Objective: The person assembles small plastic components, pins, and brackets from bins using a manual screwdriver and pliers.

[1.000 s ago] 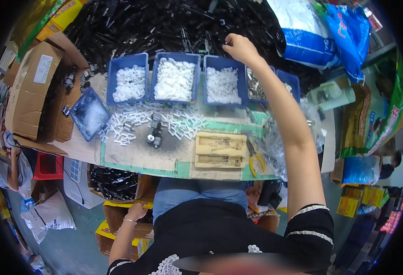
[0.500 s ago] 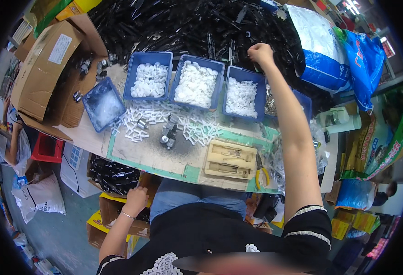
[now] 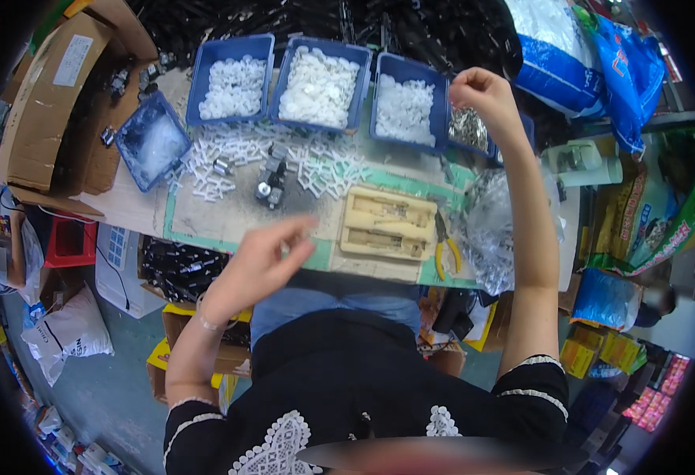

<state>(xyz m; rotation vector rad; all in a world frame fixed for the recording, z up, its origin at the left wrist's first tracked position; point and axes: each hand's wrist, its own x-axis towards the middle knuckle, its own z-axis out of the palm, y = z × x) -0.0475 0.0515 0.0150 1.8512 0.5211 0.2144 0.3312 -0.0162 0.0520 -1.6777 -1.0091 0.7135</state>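
Observation:
My left hand [image 3: 267,260] hangs over the near edge of the table, its fingers apart and nothing seen in them. My right hand [image 3: 486,96] is above a blue bin of small silvery metal parts [image 3: 467,129], fingers curled together; whatever they might hold is hidden. Left of it stand three blue bins holding white round pieces [image 3: 405,109]. A cream-coloured block fixture [image 3: 388,223] with two recesses lies near the table's front, beside yellow-handled pliers [image 3: 447,255]. Between my left hand and the bins sit a small dark metal assembly [image 3: 270,184] and scattered white plastic pieces [image 3: 333,171].
Black long parts [image 3: 410,28] are heaped along the back. An open cardboard box [image 3: 54,111] and a tilted blue bin [image 3: 154,142] stand at left. A clear plastic bag [image 3: 490,229] lies at right, below a blue-and-white sack [image 3: 557,63]. Black parts [image 3: 181,269] fill a box under the table.
My left hand has risen from beside my lap to over the table's edge and spread its fingers. My right hand has drawn back from the black heap toward the metal-parts bin. The view has shifted.

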